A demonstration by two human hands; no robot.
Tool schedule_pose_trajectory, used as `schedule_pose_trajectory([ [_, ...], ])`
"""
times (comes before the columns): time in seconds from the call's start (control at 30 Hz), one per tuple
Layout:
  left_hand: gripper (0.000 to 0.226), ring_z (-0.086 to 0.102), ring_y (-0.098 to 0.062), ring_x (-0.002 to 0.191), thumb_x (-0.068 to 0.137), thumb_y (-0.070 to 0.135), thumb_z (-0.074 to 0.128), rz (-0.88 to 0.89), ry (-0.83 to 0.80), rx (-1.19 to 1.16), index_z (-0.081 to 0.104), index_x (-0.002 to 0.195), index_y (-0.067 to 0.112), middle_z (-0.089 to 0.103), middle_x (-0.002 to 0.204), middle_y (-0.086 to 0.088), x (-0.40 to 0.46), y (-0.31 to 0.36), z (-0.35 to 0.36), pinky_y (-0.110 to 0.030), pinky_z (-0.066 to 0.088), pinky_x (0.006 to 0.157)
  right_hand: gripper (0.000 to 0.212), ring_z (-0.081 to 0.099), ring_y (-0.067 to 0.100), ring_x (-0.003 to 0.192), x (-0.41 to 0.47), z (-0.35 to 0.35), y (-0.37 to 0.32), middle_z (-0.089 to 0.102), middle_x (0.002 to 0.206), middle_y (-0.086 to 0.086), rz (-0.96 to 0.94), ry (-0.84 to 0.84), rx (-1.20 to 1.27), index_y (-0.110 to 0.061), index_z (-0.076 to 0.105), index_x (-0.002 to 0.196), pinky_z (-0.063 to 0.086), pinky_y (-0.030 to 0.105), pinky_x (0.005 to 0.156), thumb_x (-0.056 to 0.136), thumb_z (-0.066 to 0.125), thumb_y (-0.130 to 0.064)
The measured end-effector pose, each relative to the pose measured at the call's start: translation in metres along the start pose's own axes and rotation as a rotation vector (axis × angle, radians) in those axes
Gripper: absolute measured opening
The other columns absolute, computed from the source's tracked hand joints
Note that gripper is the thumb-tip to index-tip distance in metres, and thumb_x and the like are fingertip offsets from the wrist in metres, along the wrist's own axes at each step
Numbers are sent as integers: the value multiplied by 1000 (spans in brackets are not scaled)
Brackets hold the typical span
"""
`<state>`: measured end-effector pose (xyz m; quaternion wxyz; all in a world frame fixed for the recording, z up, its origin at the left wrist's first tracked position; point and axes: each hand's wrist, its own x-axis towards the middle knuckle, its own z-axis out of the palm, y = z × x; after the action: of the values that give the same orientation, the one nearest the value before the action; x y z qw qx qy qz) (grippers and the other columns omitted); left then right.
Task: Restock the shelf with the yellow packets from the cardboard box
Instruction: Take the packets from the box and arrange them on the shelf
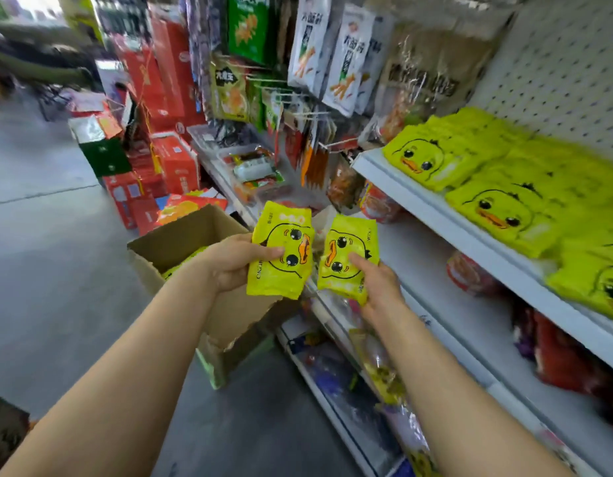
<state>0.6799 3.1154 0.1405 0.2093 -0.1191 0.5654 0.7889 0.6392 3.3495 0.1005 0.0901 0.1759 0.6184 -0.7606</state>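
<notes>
A yellow packet (281, 251) per hand, apparently.

Two duck-faced yellow packets (280, 250) above open, seemingly part-full cardboard box (181, 242)

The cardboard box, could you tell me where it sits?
In the head view, the cardboard box sits open on the floor, left of the shelf, behind the left hand.

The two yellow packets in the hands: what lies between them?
Head view: no object; a narrow gap parts left packet from right packet, with a pale box flap and shelf edge behind.
</notes>
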Motion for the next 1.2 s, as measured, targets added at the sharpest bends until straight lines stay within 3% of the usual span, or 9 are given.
schedule_pose_trajectory([
  [0.13, 22, 74, -24, 81, 83, 2, 60, 33, -85, 127, 65, 104, 4, 75, 95, -13, -45, 10, 79, -38, 61, 71, 37, 73, 30, 92, -59, -66, -59, 76, 99, 7, -216, 73, 11, -15, 72, 110, 56, 57, 85, 76, 77, -28],
  [0.3, 66, 66, -32, 108, 61, 15, 89, 54, -214, 530, 62, 121, 9, 69, 117, -15, -93, 0, 191, -51, 50, 98, 22, 72, 23, 97, -147, -173, -126, 76, 100, -3, -511, 140, -1, -28, 73, 96, 56, 55, 88, 75, 78, -35],
  [0.47, 50, 70, -28, 99, 74, 4, 75, 62, -399, 611, 62, 121, 10, 71, 113, -13, -135, -39, 323, -44, 58, 84, 9, 72, 22, 97, -229, -288, -164, 76, 100, 0, -598, 204, 8, -23, 71, 94, 56, 52, 91, 86, 74, -20],
  [0.8, 40, 74, -17, 82, 83, 4, 73, 145, -526, 978, 62, 122, 6, 75, 102, -6, -163, -67, 530, -26, 58, 62, 22, 73, 22, 95, -335, -492, -200, 76, 104, 1, -667, 400, 123, -25, 67, 104, 56, 55, 89, 87, 73, -12],
  [0.87, 46, 71, -13, 88, 81, 8, 76, 186, -561, 1058, 60, 125, 6, 72, 110, -5, -158, -69, 566, -25, 58, 69, 20, 74, 19, 92, -348, -521, -206, 76, 102, -1, -681, 462, 141, -25, 68, 103, 57, 52, 88, 88, 72, -12],
  [1.0, 93, 46, -24, 133, 62, 29, 87, 286, -637, 1232, 45, 142, 6, 47, 147, -6, -141, -70, 637, -37, 39, 107, 27, 73, 21, 95, -373, -573, -217, 76, 105, 0, -708, 588, 151, -21, 66, 114, 58, 49, 86, 88, 72, -16],
  [1.07, 84, 46, -26, 133, 61, 31, 87, 291, -695, 1298, 53, 134, 8, 52, 141, -7, -132, -72, 672, -36, 40, 105, 26, 74, 21, 93, -382, -596, -221, 76, 104, 1, -714, 669, 170, -21, 67, 112, 59, 47, 84, 87, 73, -16],
  [1.13, 44, 54, -18, 119, 76, 23, 81, 318, -754, 1344, 61, 115, 20, 59, 124, 0, -126, -75, 703, -24, 44, 94, 24, 74, 21, 91, -391, -616, -224, 76, 103, 3, -734, 737, 192, -20, 67, 109, 60, 44, 81, 87, 73, -13],
  [1.2, 55, 48, -18, 127, 80, 21, 79, 363, -806, 1392, 55, 129, 18, 52, 137, -2, -117, -80, 729, -27, 39, 103, 27, 74, 22, 91, -399, -633, -226, 76, 103, 3, -749, 795, 180, -18, 66, 112, 60, 45, 80, 87, 73, -12],
])
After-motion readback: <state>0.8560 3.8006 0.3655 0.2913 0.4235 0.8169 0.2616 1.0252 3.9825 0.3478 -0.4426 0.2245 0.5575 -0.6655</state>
